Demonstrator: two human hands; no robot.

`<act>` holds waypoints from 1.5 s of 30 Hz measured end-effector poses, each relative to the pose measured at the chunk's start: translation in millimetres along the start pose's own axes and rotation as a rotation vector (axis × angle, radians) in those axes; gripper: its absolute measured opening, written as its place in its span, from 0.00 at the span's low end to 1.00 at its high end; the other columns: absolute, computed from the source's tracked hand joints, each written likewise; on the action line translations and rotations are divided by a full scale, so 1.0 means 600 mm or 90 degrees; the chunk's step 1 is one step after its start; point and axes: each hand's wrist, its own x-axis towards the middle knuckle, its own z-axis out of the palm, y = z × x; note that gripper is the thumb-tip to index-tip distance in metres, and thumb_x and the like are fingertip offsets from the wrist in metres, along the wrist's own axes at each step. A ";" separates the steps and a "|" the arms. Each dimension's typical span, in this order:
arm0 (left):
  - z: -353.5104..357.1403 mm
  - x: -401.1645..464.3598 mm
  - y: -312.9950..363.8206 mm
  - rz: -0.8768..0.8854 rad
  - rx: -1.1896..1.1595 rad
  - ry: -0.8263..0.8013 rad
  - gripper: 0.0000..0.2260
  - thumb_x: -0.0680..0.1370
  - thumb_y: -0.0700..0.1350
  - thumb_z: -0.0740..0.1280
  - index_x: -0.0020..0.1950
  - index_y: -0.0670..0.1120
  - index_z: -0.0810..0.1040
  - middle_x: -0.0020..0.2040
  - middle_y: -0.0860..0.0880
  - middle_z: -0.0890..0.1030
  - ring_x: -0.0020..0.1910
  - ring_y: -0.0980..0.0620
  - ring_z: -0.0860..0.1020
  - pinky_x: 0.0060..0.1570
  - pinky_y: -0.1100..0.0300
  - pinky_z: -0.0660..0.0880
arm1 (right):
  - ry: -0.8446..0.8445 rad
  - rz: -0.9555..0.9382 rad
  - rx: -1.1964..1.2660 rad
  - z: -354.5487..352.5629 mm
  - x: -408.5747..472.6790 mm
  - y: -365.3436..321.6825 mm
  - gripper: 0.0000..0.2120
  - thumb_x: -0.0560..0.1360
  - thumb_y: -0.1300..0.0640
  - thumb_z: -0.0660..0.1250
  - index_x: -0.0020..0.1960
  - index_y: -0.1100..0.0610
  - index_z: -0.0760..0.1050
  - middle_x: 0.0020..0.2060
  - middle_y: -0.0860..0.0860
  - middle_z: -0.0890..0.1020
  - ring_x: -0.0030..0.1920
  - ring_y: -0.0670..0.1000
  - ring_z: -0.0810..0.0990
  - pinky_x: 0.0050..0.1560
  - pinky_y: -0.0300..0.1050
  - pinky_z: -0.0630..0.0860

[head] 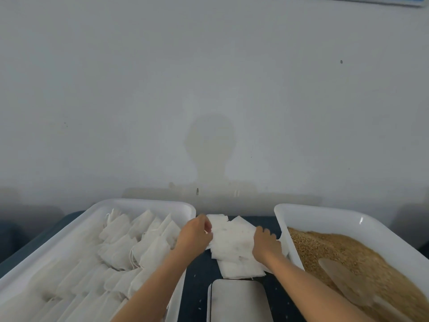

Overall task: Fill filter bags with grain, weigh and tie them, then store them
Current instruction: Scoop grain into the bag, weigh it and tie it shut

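While the empty bags (234, 242) lie fanned in a loose pile on the dark bench (199, 273) at lower centre, both hands sit at the pile's edges. The left hand (195, 235) pinches the top bag's upper-left edge with curled fingers (207, 225); the right hand (264, 242) rests on the right edge, its grip hidden. Grain (348, 259) fills the tray (325, 212) just right of the pile, nearer the right hand; filled bags (130, 242) lie left, and the scale (239, 300) below.
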 end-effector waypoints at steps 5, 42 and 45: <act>0.023 -0.005 -0.016 0.042 0.041 -0.040 0.06 0.76 0.43 0.63 0.52 0.45 0.72 0.48 0.54 0.77 0.44 0.56 0.72 0.46 0.63 0.70 | -0.064 -0.001 -0.211 0.025 0.006 0.030 0.25 0.78 0.60 0.59 0.72 0.61 0.55 0.67 0.57 0.68 0.66 0.55 0.69 0.63 0.46 0.68; 0.125 -0.076 0.264 -0.130 -0.780 -0.335 0.10 0.79 0.48 0.65 0.52 0.41 0.77 0.44 0.46 0.79 0.39 0.53 0.79 0.43 0.61 0.79 | -0.028 0.023 1.254 -0.157 -0.167 0.262 0.03 0.73 0.63 0.60 0.42 0.58 0.71 0.41 0.56 0.78 0.46 0.55 0.77 0.32 0.46 0.80; 0.162 -0.089 0.290 -0.075 -0.704 -0.348 0.06 0.78 0.44 0.66 0.45 0.41 0.74 0.37 0.48 0.78 0.32 0.55 0.77 0.38 0.63 0.78 | 0.018 0.084 1.158 -0.145 -0.178 0.307 0.04 0.76 0.63 0.58 0.44 0.59 0.71 0.43 0.57 0.76 0.45 0.55 0.76 0.32 0.43 0.77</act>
